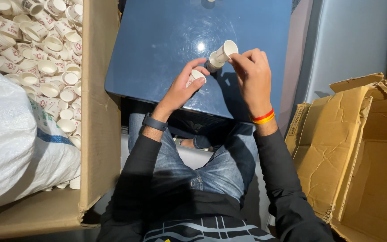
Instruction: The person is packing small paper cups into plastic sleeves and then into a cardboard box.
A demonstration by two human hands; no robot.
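Observation:
My left hand [182, 87] holds one small white paper cup [196, 76] between thumb and fingers, its mouth turned up. My right hand [251, 74] grips a short nested stack of the same white cups [222, 54], tilted with the open mouth pointing up and away. Both hands hover close together over the near edge of a dark blue table [166, 40]. A dark watch sits on the left wrist, and red and yellow bands circle the right wrist.
On the left a large cardboard box [97, 112] holds several loose white paper cups [45, 49] with red print, beside a white woven sack [10, 139]. At the right an opened brown cardboard box [359, 152] lies tilted. My knees in jeans sit under the table.

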